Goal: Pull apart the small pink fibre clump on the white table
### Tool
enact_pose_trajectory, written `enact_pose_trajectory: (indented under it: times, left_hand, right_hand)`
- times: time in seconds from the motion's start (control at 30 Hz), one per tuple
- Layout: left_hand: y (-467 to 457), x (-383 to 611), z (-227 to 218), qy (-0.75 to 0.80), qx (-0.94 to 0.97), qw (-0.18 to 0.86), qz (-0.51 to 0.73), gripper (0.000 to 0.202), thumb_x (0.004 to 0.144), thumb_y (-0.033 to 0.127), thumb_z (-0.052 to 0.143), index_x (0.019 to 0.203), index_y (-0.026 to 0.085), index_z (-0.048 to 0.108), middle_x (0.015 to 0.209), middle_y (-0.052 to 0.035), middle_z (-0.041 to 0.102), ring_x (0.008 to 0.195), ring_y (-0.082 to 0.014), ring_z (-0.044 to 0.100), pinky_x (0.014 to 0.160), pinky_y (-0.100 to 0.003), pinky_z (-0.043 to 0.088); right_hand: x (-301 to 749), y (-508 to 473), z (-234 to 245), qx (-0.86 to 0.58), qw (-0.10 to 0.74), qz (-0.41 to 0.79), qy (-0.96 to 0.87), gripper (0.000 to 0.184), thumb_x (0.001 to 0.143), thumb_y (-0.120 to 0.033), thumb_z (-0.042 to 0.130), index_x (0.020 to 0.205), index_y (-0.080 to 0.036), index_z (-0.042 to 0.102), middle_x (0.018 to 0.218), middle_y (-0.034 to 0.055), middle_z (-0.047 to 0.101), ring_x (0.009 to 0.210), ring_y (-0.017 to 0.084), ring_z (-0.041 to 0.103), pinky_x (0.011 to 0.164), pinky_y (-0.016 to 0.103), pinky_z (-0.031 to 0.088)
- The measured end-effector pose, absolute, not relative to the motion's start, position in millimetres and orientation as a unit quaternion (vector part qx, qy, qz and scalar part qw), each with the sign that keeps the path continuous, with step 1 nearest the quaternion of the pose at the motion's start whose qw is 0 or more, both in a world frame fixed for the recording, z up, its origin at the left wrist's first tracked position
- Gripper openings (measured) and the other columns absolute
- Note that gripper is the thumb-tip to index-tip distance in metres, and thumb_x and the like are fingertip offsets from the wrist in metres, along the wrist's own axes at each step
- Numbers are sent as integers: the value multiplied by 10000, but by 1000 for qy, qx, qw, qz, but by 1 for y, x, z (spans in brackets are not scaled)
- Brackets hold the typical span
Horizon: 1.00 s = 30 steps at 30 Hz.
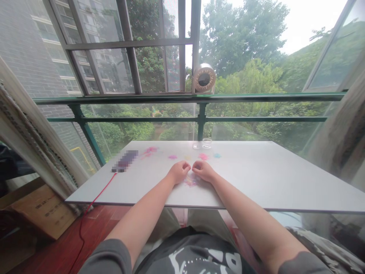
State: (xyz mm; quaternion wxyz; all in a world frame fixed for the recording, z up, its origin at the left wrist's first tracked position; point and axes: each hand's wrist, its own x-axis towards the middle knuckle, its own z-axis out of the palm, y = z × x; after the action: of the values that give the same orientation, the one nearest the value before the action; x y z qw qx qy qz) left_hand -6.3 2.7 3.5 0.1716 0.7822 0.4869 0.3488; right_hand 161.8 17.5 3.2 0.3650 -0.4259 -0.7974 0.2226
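Note:
My left hand (179, 171) and my right hand (203, 170) rest side by side on the white table (270, 175), fingers curled in and pinched, fingertips almost touching. Whatever they pinch is too small to make out. Just below them lies a faint multicoloured pile (190, 180) of tiny pieces. Beyond the hands sit small coloured heaps: purple (172, 156), yellow (187, 156), pink (203, 156) and blue (217, 155). A larger pink smear (150, 150) lies further left.
A small clear container (207, 143) stands at the table's far edge. A blurred dark device (124, 161) lies at the left with a red cable (98, 196) running off the table. A cardboard box (42, 209) sits on the floor, left. Glass railing behind.

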Motion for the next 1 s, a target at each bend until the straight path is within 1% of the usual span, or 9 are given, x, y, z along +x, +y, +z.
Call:
enact_pose_trajectory:
  times: [0.37,0.73,1.0]
  left_hand:
    - [6,-8,1,493,781,160,348,251,755,372,473,793,166,612,772,-26,642,707,-137,559,642,-241,426]
    - [6,-8,0,494,783,166,339,270,750,402,481,764,160,599,741,-21,630,661,-128,541,630,-246,411]
    - [5,-8,0,494,788,166,326,251,749,372,468,753,155,594,709,-16,607,642,-124,519,613,-240,402]
  right_hand:
    - [163,17,5,-428,389,237,-781,74,624,-166,486,642,-149,557,602,-6,556,576,103,468,562,221,363]
    - [165,23,0,-418,407,245,-774,61,632,-175,489,635,-157,548,551,-21,524,550,102,457,541,217,359]
    - [164,20,2,-410,399,262,-777,63,640,-166,465,640,-158,528,561,-23,514,553,100,453,542,215,354]
